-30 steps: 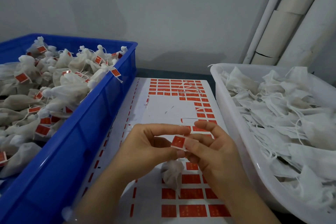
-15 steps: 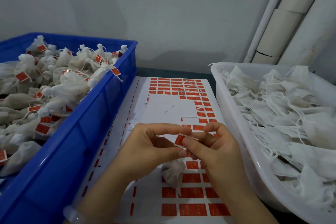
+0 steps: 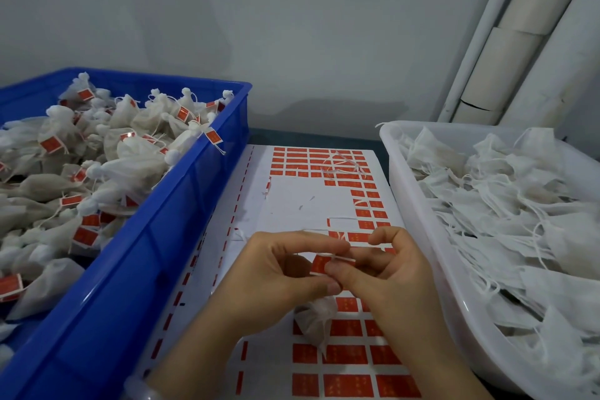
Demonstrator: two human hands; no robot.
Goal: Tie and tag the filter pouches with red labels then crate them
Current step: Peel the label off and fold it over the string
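Head view: we look down at our two hands meeting over a sheet of stickers, with a bin on either side.
Left hand (image 3: 276, 273): we curl the fingers and pinch the red label between thumb and forefinger.
Right hand (image 3: 393, 276): our thumb presses on the same label from the right and the other fingers curl in behind it, so both hands grasp it.
Red label (image 3: 319, 265): a small red rectangle, with a thin white edge showing along its top. Our fingertips cover about half of it.
Filter pouch (image 3: 316, 318): small and off-white, of gauzy cloth, narrow at the neck and fuller below. It hangs just under our thumbs, above the near part of the sheet. We cannot tell whether it touches the sheet.
Label sheet (image 3: 292, 201): white backing lying flat between the bins. Rows of red labels sit at its far end, down its right side and close to us, and the middle is bare white.
Loose strings (image 3: 341, 166): thin white bits lying on the far rows of labels.
Blue crate (image 3: 152, 247): on our left, heaped with tied pouches (image 3: 136, 153), knotted at the neck, many showing a red tag.
White tub (image 3: 414, 230): on our right, piled with flat untied pouches (image 3: 519, 224) and trailing white strings.
Table (image 3: 311, 137): a dark strip shows beyond the sheet.
Pipes (image 3: 506, 52): pale, rising against the grey wall at far right.
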